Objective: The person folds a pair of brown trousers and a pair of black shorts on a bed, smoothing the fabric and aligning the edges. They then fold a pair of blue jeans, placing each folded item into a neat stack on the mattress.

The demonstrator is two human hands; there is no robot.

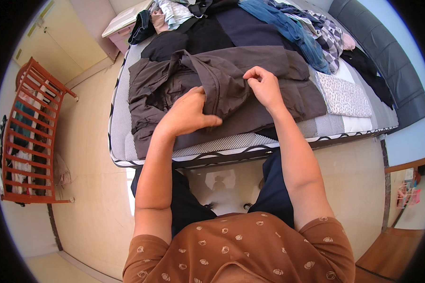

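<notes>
A dark brown-grey garment, apparently a jacket (230, 88), lies spread and partly folded near the front edge of a bed. My left hand (189, 113) is over its left part, thumb stretched out, fingertips at a raised fold; whether they grip the cloth cannot be told. Slightly above the right part of the same fold is my right hand (264, 83), with thumb and forefinger curled close together; any cloth between them is not clear. To the right, a folded white patterned cloth (345, 95) rests on the mattress.
The striped mattress (122, 141) bears dark clothes (202, 35), blue jeans (287, 28) and a checked cloth (327, 33) at its far side. A padded dark headboard (386, 60) stands right. A red-brown slatted wooden crib (32, 141) holding clothes is left, a pink cabinet (122, 37) behind.
</notes>
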